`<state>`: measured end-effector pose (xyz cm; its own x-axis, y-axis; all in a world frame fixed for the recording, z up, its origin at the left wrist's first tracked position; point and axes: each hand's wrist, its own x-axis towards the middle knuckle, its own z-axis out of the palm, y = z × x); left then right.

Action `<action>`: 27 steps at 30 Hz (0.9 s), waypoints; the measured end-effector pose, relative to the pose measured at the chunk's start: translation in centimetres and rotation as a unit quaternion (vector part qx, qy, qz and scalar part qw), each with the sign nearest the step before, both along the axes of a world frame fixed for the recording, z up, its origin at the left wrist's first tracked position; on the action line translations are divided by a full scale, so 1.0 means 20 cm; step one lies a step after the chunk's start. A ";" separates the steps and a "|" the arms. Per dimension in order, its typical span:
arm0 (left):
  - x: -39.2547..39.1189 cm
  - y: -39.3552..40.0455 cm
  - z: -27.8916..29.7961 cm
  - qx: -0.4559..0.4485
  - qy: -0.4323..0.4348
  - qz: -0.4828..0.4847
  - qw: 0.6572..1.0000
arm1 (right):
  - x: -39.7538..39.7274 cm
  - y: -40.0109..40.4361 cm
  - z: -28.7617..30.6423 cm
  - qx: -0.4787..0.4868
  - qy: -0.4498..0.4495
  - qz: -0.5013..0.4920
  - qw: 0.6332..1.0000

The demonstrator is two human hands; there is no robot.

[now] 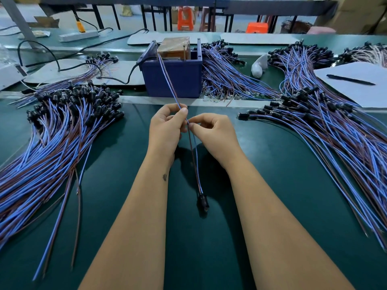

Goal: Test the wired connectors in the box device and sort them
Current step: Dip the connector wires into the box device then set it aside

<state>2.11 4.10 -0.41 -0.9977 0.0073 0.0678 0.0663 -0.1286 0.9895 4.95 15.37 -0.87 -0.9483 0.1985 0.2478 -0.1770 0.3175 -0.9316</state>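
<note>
One wired connector (193,147) with a blue and a brown wire runs between my hands. My left hand (167,126) pinches the wires near their upper part, and my right hand (211,130) pinches them just below. The free wire ends reach up to the blue box device (178,78) at the back centre, touching near its brown block. The connector's black plug (202,203) hangs low between my forearms, above the green mat.
Large piles of the same blue-brown wired connectors lie on the left (62,126) and right (324,126), with another pile (226,76) beside the box. A white sheet with a black pen (349,79) lies at right. A black power cable (117,79) runs to the box.
</note>
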 end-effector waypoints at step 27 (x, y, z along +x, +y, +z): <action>0.03 -0.01 0.01 -0.038 -0.007 -0.266 0.963 | 0.04 0.09 0.15 -0.195 0.037 -0.033 0.979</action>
<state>2.74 3.87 -0.17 -0.8518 0.5228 0.0329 -0.0027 -0.0672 0.9977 5.78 17.18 2.12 -0.9127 0.3521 0.2073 -0.2388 -0.0479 -0.9699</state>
